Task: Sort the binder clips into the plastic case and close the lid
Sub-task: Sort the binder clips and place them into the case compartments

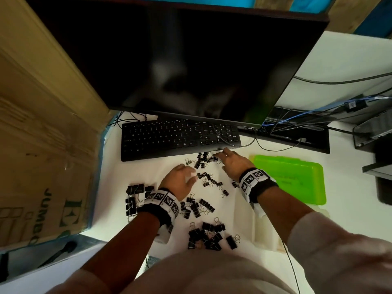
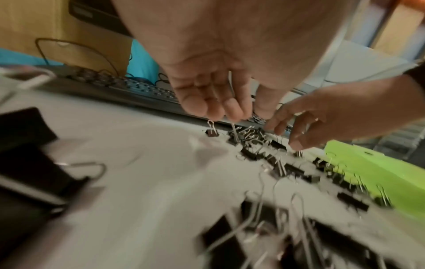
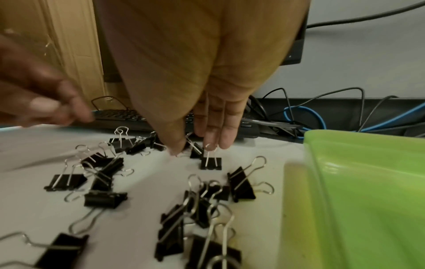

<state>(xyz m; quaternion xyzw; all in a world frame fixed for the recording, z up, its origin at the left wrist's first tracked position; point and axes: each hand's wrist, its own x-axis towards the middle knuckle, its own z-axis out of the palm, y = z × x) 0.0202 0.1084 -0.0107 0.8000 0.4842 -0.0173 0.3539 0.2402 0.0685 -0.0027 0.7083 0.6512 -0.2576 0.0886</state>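
**Head view: clips scattered, case shut at the desk's right edge**

Black metal binder clips point(image 1: 202, 205) litter the white desk point(image 1: 118, 187). Right hand point(image 1: 232, 164) and left hand point(image 1: 180, 181) hover with relaxed fingers, holding nothing. A hasty rake could shove clips beneath the black keyboard point(image 1: 180, 139); the green plastic case point(image 1: 294, 179) is lidded.

Black wristbands point(image 1: 161, 205) with white square-code tags, pale rolled-up sleeves point(image 1: 331, 240), bare hands
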